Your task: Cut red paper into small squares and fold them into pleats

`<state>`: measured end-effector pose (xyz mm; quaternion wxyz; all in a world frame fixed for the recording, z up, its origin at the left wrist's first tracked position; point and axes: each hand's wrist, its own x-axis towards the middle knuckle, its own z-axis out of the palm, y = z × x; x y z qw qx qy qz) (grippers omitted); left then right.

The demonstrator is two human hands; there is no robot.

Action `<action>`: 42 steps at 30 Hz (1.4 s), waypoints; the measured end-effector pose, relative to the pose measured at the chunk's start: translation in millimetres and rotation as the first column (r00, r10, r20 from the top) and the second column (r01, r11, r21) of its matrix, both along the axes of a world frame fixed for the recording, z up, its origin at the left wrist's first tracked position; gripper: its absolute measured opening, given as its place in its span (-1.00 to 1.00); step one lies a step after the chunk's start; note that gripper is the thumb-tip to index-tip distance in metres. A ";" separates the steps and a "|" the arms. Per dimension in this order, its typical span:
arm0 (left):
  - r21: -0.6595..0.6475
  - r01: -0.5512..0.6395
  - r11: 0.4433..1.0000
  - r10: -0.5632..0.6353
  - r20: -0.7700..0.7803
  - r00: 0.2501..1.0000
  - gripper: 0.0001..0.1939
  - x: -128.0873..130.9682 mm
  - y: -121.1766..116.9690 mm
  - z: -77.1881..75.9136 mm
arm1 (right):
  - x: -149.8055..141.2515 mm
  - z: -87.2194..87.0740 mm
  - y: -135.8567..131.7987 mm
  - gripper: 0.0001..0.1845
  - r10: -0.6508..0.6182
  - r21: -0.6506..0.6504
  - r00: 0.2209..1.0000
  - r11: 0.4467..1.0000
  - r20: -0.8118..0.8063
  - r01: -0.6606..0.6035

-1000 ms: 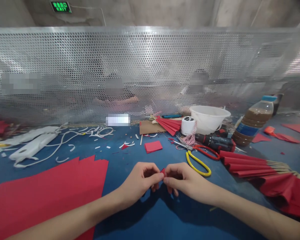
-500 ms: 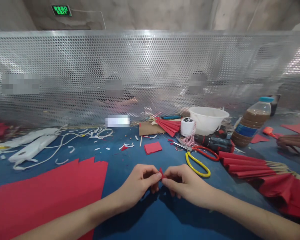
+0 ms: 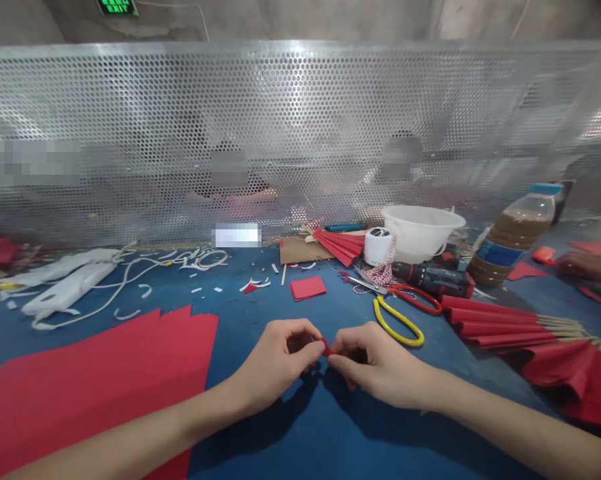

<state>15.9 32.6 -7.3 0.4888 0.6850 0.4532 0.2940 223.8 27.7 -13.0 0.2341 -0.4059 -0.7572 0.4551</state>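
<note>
Between my two hands is a small piece of red paper, pinched at both ends just above the blue table. My left hand grips its left end between thumb and forefinger. On the other end the thumb and forefinger of my right hand are closed. Most of the piece is covered by fingertips, so its full shape is hidden. A short stack of red paper rectangles lies just beyond my hands. Scissors with one yellow and one red handle rest past my right hand.
Large red sheets cover the left. Pleated red fans lie at right, near a drill, a white bowl, a string spool and a brown-filled bottle. A power strip and a perforated metal screen stand beyond. Another person's hand is far right.
The small red paper has turned a little between my fingertips, and both hands keep hold of it. The view has tipped slightly down. At far right, the other person's hand has shifted.
</note>
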 end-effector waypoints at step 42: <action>-0.017 0.180 0.983 -0.180 0.021 0.983 -0.75 -6.0 -1.2 3.5 | 3.0 -0.5 -6.1 -0.85 0.017 0.227 0.999 0.974 -0.035 -0.009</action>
